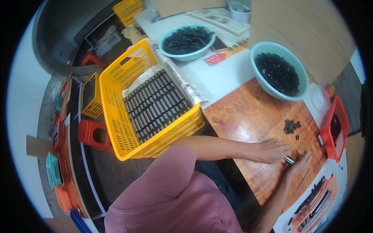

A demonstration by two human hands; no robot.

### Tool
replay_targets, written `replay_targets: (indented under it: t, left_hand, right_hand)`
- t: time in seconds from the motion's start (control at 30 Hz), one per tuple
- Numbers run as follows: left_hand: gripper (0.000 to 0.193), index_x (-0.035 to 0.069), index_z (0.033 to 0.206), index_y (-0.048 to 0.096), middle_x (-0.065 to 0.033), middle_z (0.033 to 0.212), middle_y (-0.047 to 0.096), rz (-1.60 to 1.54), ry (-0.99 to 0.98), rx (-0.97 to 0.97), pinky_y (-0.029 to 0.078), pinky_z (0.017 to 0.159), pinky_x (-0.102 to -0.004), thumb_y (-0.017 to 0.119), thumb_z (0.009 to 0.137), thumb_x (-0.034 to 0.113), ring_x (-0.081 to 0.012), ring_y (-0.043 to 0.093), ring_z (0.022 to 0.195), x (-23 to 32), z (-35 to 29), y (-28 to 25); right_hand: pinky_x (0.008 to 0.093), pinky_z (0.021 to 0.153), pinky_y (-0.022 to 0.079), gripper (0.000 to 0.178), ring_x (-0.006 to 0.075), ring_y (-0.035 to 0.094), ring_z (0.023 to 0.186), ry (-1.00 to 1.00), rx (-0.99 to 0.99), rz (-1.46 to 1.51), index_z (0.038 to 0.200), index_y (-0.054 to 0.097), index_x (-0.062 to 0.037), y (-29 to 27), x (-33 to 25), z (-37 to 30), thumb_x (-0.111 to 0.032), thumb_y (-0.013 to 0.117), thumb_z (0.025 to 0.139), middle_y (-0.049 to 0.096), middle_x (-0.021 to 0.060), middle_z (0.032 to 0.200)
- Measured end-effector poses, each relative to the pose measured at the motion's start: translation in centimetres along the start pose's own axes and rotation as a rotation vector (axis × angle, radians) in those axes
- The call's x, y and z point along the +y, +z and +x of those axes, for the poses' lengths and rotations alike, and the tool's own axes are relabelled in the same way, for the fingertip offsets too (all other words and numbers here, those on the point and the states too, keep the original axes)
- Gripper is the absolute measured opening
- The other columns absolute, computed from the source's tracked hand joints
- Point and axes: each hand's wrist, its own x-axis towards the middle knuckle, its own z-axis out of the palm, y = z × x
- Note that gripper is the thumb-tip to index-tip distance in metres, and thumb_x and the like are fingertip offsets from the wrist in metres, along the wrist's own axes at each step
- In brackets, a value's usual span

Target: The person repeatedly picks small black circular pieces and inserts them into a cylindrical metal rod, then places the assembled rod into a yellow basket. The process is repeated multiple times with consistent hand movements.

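Observation:
My left hand is closed around a short shiny metal tube, whose free end points to the right over the wooden board. Close against that end is my right hand, its fingers bent together; what they hold, if anything, is hidden. Just beyond the hands lies a small heap of black ring-like pieces, with a single black piece apart from it. A thin metal rod rests on the board beside my right wrist.
Two pale blue basins hold many black parts. At left, a yellow crate carries rows of grey rods with black fittings. A red basket and an orange basket stand to the right. A red stool is on the floor.

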Motion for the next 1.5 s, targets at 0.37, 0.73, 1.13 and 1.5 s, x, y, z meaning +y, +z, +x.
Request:
replay_targets:
  t: [0.37, 0.73, 1.13, 1.5]
  left_hand:
    - [0.052, 0.003, 0.133, 0.058, -0.0104, 0.099, 0.071, -0.565, -0.603, 0.296, 0.059, 0.070, -0.0270, 0.075, 0.085, 0.014, -0.0132, 0.069, 0.082, -1.1, -7.7, -35.3]
    - [0.037, 0.003, 0.119, 0.067, -0.0156, 0.093, 0.070, 0.535, -1.425, 0.525, 0.053, 0.078, -0.0371, 0.073, 0.086, 0.018, -0.0240, 0.068, 0.086, -24.3, -46.2, -44.2]
    - [0.036, 0.009, 0.123, 0.067, -0.0217, 0.115, 0.066, 0.671, -1.339, 0.185, 0.051, 0.097, -0.0470, 0.068, 0.087, 0.008, -0.0392, 0.062, 0.114, -36.7, -46.9, -40.8]
    - [0.042, 0.002, 0.119, 0.071, -0.0268, 0.110, 0.069, 0.519, -1.299, -0.012, 0.051, 0.098, -0.0442, 0.056, 0.080, -0.006, -0.0396, 0.065, 0.110, -39.9, -48.8, -40.7]
  right_hand:
    - [0.0263, 0.061, 0.040, 0.034, 0.0121, 0.052, 0.071, -0.062, -0.011, -0.026, 0.103, 0.060, -0.0054, -0.5, 2.8, 0.3, -0.039, 0.054, 0.104, 0.050, 0.0008, 0.084]
    - [0.0231, 0.060, 0.036, 0.027, 0.0082, 0.043, 0.068, -0.077, -0.100, -0.175, 0.093, 0.056, -0.0069, -1.1, 3.5, 1.2, -0.031, 0.056, 0.105, 0.046, -0.0030, 0.077]
    - [0.0282, 0.076, 0.039, 0.027, 0.0148, 0.044, 0.080, -0.184, -0.185, -0.416, 0.094, 0.054, -0.0023, -4.6, 6.0, 4.5, -0.028, 0.055, 0.104, 0.047, 0.0016, 0.085]
    - [0.0304, 0.083, 0.039, 0.032, 0.0176, 0.043, 0.085, -0.188, -0.209, -0.571, 0.094, 0.051, 0.0000, 0.3, 0.6, 0.6, -0.031, 0.054, 0.104, 0.049, 0.0041, 0.089]
